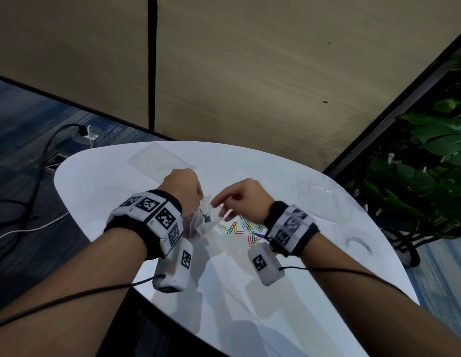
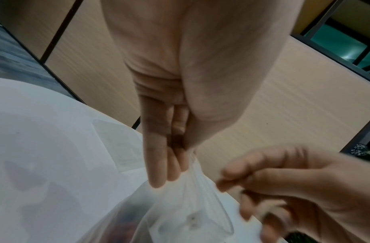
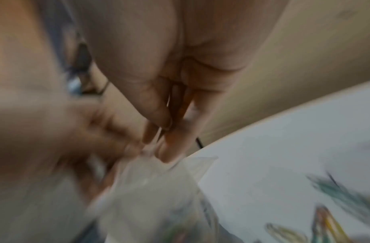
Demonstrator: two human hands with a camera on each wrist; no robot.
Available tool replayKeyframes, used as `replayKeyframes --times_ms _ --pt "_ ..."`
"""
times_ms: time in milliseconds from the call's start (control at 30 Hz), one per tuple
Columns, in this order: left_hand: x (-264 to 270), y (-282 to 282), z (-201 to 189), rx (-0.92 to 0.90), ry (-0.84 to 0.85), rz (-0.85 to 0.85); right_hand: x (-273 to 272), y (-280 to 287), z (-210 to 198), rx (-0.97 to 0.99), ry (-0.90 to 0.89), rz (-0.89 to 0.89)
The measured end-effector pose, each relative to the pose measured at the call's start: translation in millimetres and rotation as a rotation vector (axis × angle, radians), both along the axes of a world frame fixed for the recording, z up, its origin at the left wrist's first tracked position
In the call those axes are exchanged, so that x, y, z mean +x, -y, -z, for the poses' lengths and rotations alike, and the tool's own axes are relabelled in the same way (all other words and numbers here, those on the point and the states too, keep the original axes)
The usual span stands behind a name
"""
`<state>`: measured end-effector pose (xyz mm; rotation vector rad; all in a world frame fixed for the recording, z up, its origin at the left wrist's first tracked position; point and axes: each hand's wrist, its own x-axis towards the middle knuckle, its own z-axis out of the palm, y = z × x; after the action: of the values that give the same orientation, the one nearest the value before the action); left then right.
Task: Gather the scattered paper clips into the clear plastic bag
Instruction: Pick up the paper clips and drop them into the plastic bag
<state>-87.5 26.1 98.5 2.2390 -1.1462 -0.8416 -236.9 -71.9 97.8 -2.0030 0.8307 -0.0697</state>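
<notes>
My left hand (image 1: 196, 202) pinches the top of the clear plastic bag (image 1: 205, 222) between thumb and fingers, holding it up over the white table (image 1: 95, 181). The left wrist view shows that pinch (image 2: 181, 162) with the bag (image 2: 190, 205) hanging below, dark clips showing blurred inside. My right hand (image 1: 221, 206) pinches the bag's opposite edge; in the right wrist view its fingertips (image 3: 167, 154) close on the bag (image 3: 154, 189). Several coloured paper clips (image 1: 241, 228) lie scattered on the table under my right wrist, blurred in the right wrist view (image 3: 325, 222).
A flat clear plastic sleeve (image 1: 157, 158) lies at the table's far side. More clear plastic pieces (image 1: 319, 199) sit to the right. Cables (image 1: 44, 155) run over the floor on the left, and a leafy plant (image 1: 430, 161) stands beyond the right edge.
</notes>
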Motion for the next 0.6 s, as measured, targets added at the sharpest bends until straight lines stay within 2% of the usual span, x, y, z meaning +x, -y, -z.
replayKeyframes --times_ms 33,67,100,200,233,333,433,533,600 --pt "3.1 -0.5 0.4 -0.003 -0.006 -0.01 -13.2 17.3 8.1 0.109 0.069 0.144" --pt "5.6 -1.5 0.2 -0.003 -0.012 -0.016 -28.7 37.9 21.0 0.121 0.062 0.276" --pt "7.4 -2.6 0.0 -0.004 -0.015 -0.019 -46.0 59.6 37.2 0.039 -0.044 0.386" --pt "11.8 -5.7 0.3 -0.015 -0.003 -0.023 -103.7 104.6 91.6 -0.262 -0.696 0.433" --pt "13.0 -6.6 0.4 -0.018 0.001 -0.028 -117.5 109.0 107.4 -0.271 -0.794 0.431" --pt "14.3 -8.1 0.8 -0.021 -0.001 -0.03 -128.7 103.9 136.4 -0.262 -0.758 0.437" --pt "14.4 -8.5 0.3 -0.021 0.011 -0.019 -114.1 100.9 147.1 -0.358 -0.793 0.323" --pt "14.0 -7.7 0.3 -0.017 0.019 -0.013 -94.2 91.6 147.9 -0.422 -0.613 0.257" --pt "12.2 -6.6 -0.3 -0.015 0.018 -0.008 -84.6 77.7 144.0 -0.467 -0.593 0.129"
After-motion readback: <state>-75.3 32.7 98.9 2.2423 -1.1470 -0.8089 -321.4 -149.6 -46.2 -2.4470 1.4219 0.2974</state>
